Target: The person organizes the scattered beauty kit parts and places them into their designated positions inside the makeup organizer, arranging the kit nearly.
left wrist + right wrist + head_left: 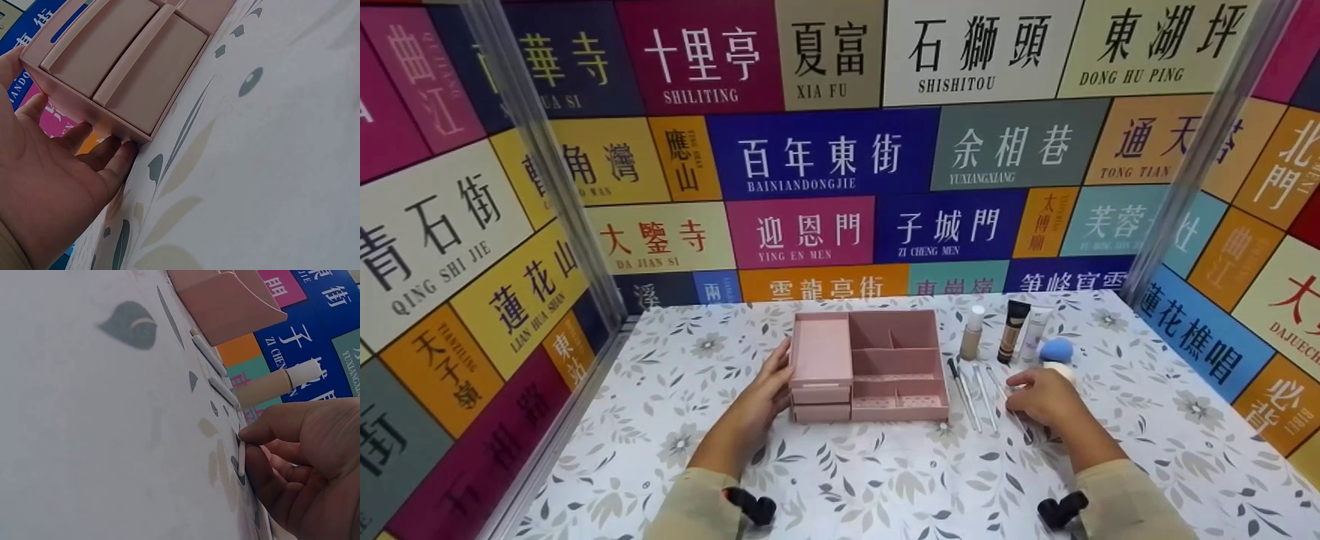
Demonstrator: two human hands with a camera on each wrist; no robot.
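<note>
A pink desktop organizer [821,349] stands on the table, its left part holding two drawers at the front and its right part split into compartments. My left hand [761,386] rests against its left side wall; in the left wrist view the fingertips [121,154] touch that wall beside the drawer fronts [154,70]. Right of the organizer, my right hand [1044,396] pinches a slim white-handled makeup brush [242,458] between thumb and forefinger, low over the cloth. Its far end is hard to make out. Two other slim makeup brushes [966,397] [985,397] lie alongside.
Behind the brushes stand a foundation bottle with a white cap [971,334], a black-capped tube [1012,332] and a pale tube [1033,335]. A blue makeup sponge [1056,349] and a cream-coloured one [1061,370] sit near the right hand. Sign-covered panels [825,157] enclose the table.
</note>
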